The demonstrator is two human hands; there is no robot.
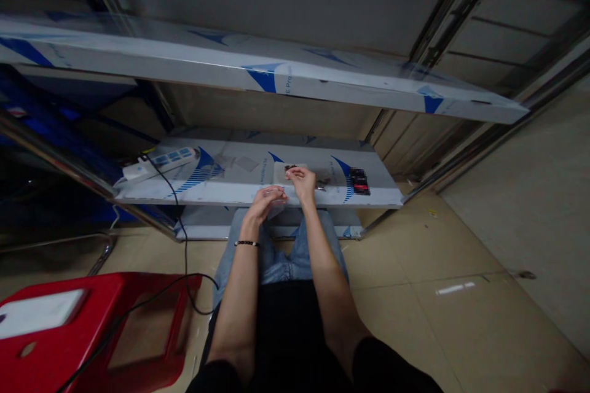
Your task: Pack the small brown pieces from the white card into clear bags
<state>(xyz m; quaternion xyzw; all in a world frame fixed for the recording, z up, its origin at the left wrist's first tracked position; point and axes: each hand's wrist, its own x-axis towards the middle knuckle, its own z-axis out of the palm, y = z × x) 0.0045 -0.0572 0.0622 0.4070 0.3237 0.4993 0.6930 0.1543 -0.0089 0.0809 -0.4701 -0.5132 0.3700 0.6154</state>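
Observation:
My left hand (268, 198) is at the front edge of the lower shelf, its fingers curled around what looks like a clear plastic bag (278, 206). Just to the right and slightly farther in, my right hand (303, 182) has thumb and fingertips pinched together over the shelf. Whatever sits in that pinch is too small to make out. Small dark reddish pieces (289, 167) show at the right fingertips, above a pale square sheet (278, 172). A few small shiny bits (321, 185) lie beside the right hand.
The lower shelf (221, 190) also carries a power strip (161, 164), a flat clear packet (245, 163) and a dark-and-red item (360, 182), blurred. An upper shelf (308, 83) overhangs it. A black cable (185, 245) runs down beside a red stool (106, 301) bearing a white box (41, 313).

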